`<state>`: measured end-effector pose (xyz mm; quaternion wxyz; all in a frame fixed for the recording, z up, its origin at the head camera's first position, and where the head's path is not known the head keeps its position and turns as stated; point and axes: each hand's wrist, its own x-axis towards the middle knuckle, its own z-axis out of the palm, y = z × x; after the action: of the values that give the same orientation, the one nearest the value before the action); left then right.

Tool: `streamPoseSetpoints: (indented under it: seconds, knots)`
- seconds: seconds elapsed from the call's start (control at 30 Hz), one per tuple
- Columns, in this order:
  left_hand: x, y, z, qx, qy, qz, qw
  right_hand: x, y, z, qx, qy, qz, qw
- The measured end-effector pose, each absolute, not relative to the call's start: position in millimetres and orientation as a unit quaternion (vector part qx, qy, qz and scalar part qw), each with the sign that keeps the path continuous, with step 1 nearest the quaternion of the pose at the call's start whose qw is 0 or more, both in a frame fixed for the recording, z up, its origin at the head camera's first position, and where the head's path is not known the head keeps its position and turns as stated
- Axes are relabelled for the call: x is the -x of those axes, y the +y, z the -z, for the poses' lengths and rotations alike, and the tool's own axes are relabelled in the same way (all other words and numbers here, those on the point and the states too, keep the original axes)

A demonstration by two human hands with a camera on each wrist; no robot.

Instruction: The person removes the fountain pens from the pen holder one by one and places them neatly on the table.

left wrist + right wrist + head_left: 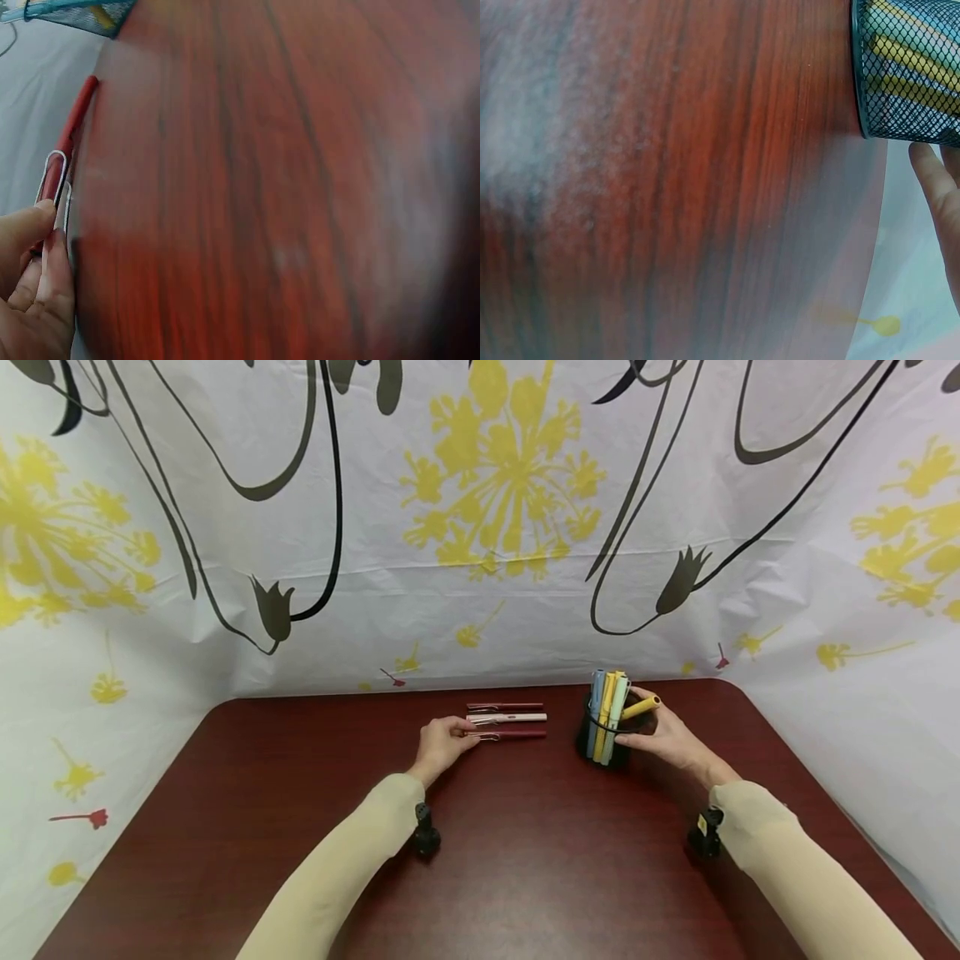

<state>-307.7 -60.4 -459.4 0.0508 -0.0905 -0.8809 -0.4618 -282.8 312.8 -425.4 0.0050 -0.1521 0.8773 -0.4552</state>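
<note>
Three pens lie side by side near the back of the table: a dark red pen [525, 705], a pale pink pen [525, 717] and a nearer dark red pen [521, 735]. My left hand [442, 747] pinches the nearest pen by its clip end; the left wrist view shows thumb and fingers on a red pen [77, 112] with a wire clip. To the right, my right hand [671, 743] holds a black mesh pen holder [582, 739], thumb in front and fingers behind. Blue, yellow and pale green pens [618, 702] stand in it, and one yellow pen [641, 707] leans right.
The dark reddish wooden table [525, 860] ends just behind the pens and holder. A white patterned cloth [360, 568] hangs behind and at both sides. Small black cameras [426, 835] sit on the wrists.
</note>
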Motion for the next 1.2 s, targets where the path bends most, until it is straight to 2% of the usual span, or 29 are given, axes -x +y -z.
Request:
streamPoseSetpoints:
  seconds: [0.23, 1.2]
  knots:
    - [311.5, -62.5, 459.0, 0.133, -0.904, 0.400, 0.075, 283.9, 311.7, 424.7, 0.153, 0.876, 0.457, 0.002]
    - [315.9, -57.2, 461.1, 0.133, -0.918, 0.365, 0.085, 285.5, 313.2, 427.0, 0.159, 0.871, 0.465, 0.001]
